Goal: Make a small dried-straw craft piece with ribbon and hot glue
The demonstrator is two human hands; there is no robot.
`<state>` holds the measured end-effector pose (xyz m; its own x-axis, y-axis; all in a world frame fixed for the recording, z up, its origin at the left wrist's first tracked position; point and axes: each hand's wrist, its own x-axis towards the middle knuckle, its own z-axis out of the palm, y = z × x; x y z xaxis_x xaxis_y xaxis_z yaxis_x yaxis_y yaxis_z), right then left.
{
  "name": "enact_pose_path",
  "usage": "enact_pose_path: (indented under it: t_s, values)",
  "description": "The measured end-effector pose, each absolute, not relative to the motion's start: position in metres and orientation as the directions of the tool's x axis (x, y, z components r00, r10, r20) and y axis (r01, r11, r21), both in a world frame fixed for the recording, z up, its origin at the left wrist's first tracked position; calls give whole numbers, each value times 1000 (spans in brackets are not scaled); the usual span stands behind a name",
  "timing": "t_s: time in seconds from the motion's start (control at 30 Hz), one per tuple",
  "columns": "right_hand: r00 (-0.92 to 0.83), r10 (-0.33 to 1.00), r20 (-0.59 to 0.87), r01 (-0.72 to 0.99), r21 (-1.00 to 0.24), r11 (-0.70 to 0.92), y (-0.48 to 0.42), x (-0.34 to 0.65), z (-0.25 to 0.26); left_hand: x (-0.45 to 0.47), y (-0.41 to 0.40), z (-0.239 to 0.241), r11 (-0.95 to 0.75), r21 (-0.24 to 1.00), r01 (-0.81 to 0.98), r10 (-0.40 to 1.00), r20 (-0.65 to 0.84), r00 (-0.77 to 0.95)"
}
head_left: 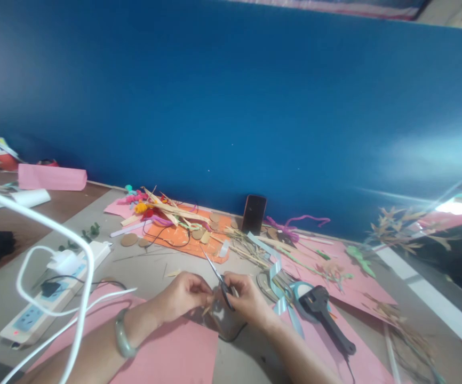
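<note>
My right hand [247, 298] is closed round the black handles of a pair of scissors [217, 276], whose blades point up and to the left. My left hand [186, 296] pinches a small pale piece that I cannot make out, right beside the blades. A green bangle [122, 335] sits on my left wrist. Both hands hover over a pink paper sheet [175, 352] on the grey table.
A black glue gun [327, 314] lies right of my hands beside light blue ribbon [279, 282]. Behind are an orange sheet [191, 240] with straw and pipe cleaners and a phone [254, 213] against the blue wall. A white power strip [47, 304] with cables sits left.
</note>
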<state>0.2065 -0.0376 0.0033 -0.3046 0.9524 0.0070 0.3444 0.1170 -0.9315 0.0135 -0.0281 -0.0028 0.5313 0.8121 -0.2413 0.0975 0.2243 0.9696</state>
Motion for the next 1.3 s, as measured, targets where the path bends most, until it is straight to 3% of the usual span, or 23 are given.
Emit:
enact_pose_path:
  t_s: [0.13,0.37,0.73,1.3]
  values:
    - [-276,961,27,355,-926,128,-37,206,4,13,-27,-6,253,967,39,819,-235,523]
    - [-305,952,17,447,-881,159,-37,206,12,12,-22,-7,218,966,-141,928,-161,335]
    - [-366,931,-4,732,-618,285,-43,203,18,11,-22,7,79,982,-169,978,-43,206]
    - [-397,916,59,698,-629,342,-41,203,12,9,-23,0,81,983,-168,966,-36,255]
